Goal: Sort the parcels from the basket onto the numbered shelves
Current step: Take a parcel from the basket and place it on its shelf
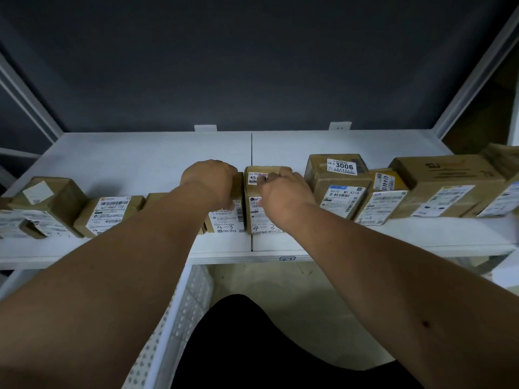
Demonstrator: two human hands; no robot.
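A parcel [264, 203] marked 4-3 is being settled into the row on the white shelf [140, 153], between a shorter box [226, 217] on its left and the 3006 box [337, 178] on its right. The right hand [283, 197] is curled over the parcel's top front edge and grips it. The left hand [209, 182] is curled over the top of the shorter box; whether it grips or only steadies cannot be told. The placing step is judged nearly done. Next, both hands are to be released and drawn back, and another parcel fetched from the basket [179, 318] below, its number being read first.
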